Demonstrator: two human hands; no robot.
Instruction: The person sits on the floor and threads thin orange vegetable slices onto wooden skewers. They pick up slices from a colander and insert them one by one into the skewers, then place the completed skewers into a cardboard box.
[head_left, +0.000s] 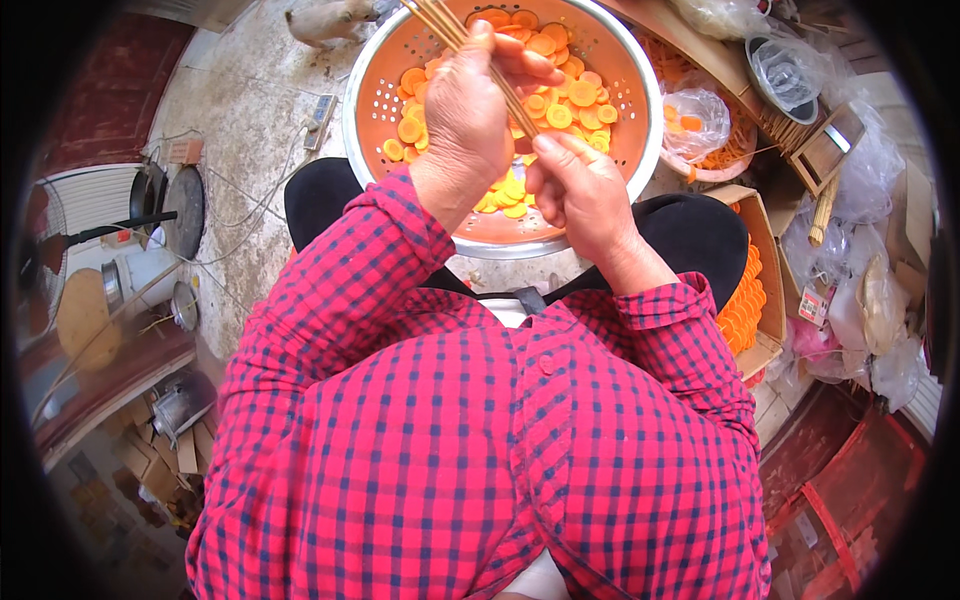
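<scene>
My left hand is closed around several thin bamboo skewers, which slant down toward the right. Their lower ends meet the thumb and fingers of my right hand, which pinches there; whether a carrot slice is also in that pinch is hidden. Both hands are above a large orange colander with a pale metal-like rim, between my knees. Round carrot slices lie loose inside it, some paler and more yellow near the front. My wrists and hands partly cover the slices.
To the right stand a basin with shredded carrot and a plastic bag, and a cardboard box holding orange rows. Plastic bags pile beyond. At left are a power strip, cords and a small animal.
</scene>
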